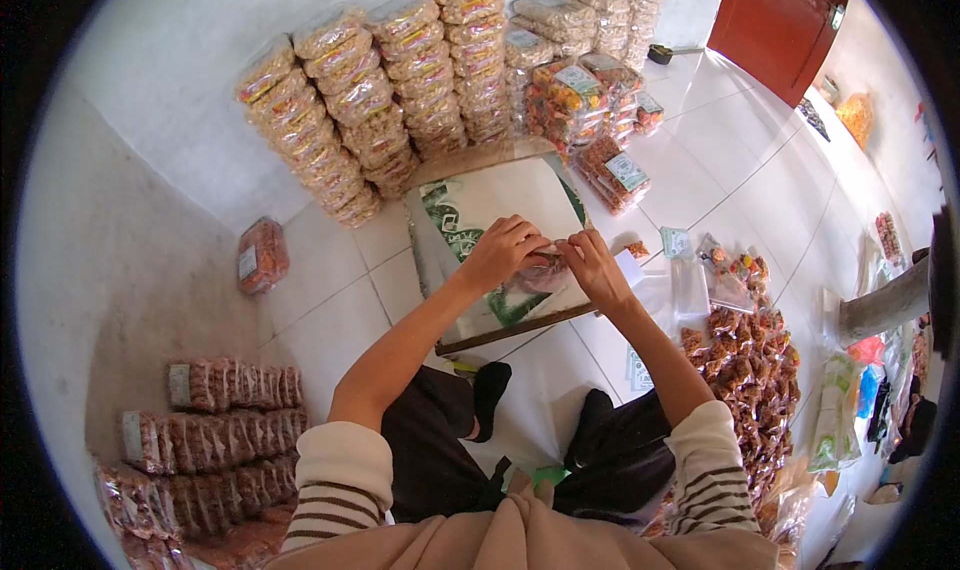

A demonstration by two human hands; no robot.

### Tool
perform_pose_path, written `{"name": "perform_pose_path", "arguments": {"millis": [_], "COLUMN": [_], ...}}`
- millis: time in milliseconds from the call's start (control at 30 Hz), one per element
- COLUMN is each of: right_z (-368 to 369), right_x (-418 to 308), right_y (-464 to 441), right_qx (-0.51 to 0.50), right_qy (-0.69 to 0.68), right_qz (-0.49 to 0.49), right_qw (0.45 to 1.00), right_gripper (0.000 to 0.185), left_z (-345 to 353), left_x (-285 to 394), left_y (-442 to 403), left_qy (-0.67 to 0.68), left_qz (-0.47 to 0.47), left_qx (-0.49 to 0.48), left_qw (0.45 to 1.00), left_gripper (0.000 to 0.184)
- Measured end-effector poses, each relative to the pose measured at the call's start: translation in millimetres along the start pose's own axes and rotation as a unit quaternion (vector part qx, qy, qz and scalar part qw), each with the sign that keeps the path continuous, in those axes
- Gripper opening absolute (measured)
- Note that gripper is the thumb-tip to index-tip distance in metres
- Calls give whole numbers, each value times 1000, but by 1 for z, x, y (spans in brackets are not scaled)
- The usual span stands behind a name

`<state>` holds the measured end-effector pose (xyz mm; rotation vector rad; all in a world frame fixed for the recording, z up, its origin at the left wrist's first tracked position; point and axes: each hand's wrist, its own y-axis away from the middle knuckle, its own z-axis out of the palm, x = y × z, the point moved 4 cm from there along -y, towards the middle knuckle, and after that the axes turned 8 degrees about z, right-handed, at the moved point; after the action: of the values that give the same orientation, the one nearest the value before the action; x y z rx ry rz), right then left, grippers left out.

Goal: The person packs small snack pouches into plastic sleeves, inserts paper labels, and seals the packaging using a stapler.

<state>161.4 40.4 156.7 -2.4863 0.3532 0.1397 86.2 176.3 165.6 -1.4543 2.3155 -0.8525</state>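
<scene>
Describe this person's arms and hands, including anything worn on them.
The bare left hand and bare right hand show no gloves. The cream fabric left sleeve and matching right sleeve end near the elbows, plain at the cuff, dark-brown-striped higher up.

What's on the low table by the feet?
A printed covering; left hand and right hand hold a plastic bag over it. What's behind the bag and hands is hidden; the surface underneath, covered.

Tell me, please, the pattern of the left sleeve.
Left sleeve: dark stripes on cream, best seen in the head view.
</scene>
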Motion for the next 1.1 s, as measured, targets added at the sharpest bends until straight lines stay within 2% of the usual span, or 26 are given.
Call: {"name": "perform_pose_path", "arguments": {"millis": [167, 300, 467, 533, 633, 800, 900, 967, 1100], "right_z": [0, 4, 6, 7, 7, -9, 3, 10, 7], "right_x": [-2, 5, 10, 12, 12, -5, -2, 4, 4], "right_y": [4, 5, 2, 1, -1, -11, -12, -14, -14], "right_qx": [6, -3, 16, 16, 21, 80, 39, -5, 0], "right_qy": [9, 2, -42, -58, -86, -106, -145, -147, -166], "right_qz": [-60, -75, -50, -37, -9, 12, 19, 56, 54], "right_qw": [998, 997, 998, 997, 996, 991, 989, 987, 985], "right_gripper": [33, 33, 30, 29, 25, 22, 19, 16, 11], "left_z": [-8, -6, 6, 10, 9, 13, 15, 13, 6], "left_x": [6, 12, 17, 18, 19, 16, 13, 12, 9], "left_y": [-4, -5, -2, -1, -5, -5, -4, -5, 0], "left_qy": [-58, -130, -239, -288, -310, -298, -263, -240, -159], "left_qz": [10, 29, 65, 90, 129, 109, 75, 57, 37], "left_qx": [-6, -37, -87, -136, -112, -110, -125, -131, -58], "left_qw": [998, 990, 965, 944, 935, 942, 954, 960, 985], "left_gripper": [25, 20, 13, 13, 14, 13, 15, 16, 21]}}
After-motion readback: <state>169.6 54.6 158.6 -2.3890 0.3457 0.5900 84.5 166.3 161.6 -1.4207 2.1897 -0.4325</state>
